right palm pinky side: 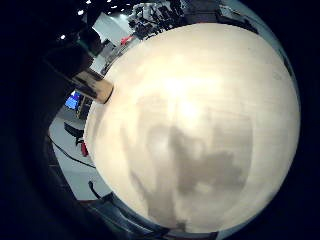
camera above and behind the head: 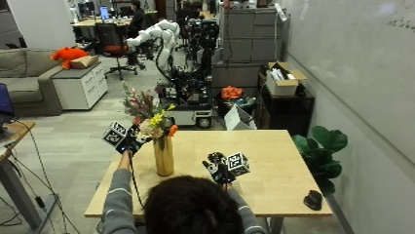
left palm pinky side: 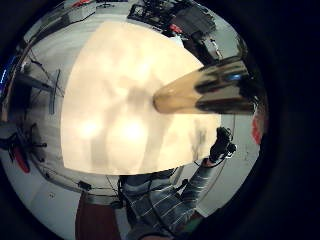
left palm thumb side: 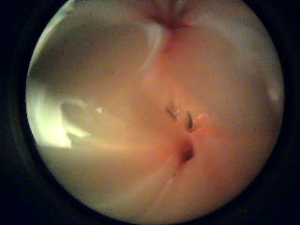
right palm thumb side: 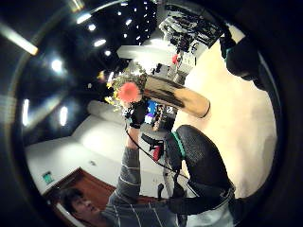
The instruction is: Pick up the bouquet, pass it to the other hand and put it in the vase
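While the bouquet point(camera above and behind the head: 150, 118) stands in the vase point(camera above and behind the head: 163, 155), the left hand point(camera above and behind the head: 133, 141) grips it.

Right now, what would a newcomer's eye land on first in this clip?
The bouquet standing in the tall golden vase on the wooden table, near its left side. The left hand is raised beside the flowers, though its grip is not visible. The right hand hovers over the table's middle, holding nothing.

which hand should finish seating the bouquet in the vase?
Left. The left hand is already up at the bouquet, right above the gold vase. The right hand hovers over the table, apart from both.
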Demonstrator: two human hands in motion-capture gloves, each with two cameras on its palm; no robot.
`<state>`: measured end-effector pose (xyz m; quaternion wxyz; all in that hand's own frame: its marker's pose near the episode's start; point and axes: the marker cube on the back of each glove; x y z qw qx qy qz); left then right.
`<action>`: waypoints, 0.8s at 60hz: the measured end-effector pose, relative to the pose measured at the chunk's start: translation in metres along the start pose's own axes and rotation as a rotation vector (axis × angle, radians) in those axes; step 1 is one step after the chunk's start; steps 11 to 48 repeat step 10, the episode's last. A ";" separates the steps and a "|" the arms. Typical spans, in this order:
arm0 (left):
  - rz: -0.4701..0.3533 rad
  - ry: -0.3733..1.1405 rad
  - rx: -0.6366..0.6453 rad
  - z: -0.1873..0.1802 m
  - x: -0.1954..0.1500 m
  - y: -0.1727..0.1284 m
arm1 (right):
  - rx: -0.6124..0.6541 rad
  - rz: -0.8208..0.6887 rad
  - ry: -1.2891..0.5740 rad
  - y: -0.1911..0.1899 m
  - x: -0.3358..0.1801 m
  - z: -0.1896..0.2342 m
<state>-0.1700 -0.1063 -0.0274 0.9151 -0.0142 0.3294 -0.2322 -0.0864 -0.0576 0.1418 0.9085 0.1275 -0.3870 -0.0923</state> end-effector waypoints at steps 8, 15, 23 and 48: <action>0.040 0.015 -0.057 -0.005 -0.001 0.039 | -0.141 0.028 -0.194 0.010 -0.025 0.013; 0.098 0.042 -0.102 -0.005 -0.003 0.040 | -0.194 0.083 -0.221 0.012 -0.028 0.015; 0.098 0.042 -0.102 -0.005 -0.003 0.040 | -0.194 0.083 -0.221 0.012 -0.028 0.015; 0.098 0.042 -0.102 -0.005 -0.003 0.040 | -0.194 0.083 -0.221 0.012 -0.028 0.015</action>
